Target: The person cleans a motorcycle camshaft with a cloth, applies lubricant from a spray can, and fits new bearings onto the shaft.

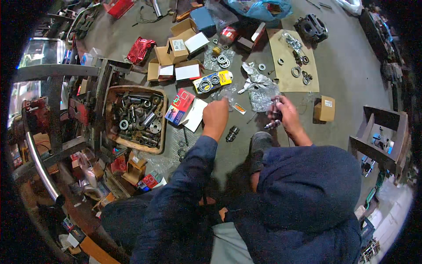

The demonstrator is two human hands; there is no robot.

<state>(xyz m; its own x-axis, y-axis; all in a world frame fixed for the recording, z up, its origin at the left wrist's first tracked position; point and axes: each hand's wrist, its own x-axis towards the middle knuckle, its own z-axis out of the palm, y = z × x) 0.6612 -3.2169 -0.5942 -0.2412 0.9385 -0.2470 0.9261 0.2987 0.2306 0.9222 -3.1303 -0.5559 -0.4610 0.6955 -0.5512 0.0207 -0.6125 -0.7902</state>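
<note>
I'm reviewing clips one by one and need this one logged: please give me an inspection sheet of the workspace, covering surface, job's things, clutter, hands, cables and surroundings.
Surface: grey floor; tan sheet under some loose parts.
Job's things: metal part in the right hand; dark piece on the floor; brown tray full of metal parts.
Clutter: open boxes, red pouch, bottle, blue bag.
Hands: right, closed around the metal part; left hand, curled, whether it holds anything unclear.
Cables: thin dark loop at the top, perhaps a wire; too small to tell.
Surroundings: dark frames at left and right.
</note>
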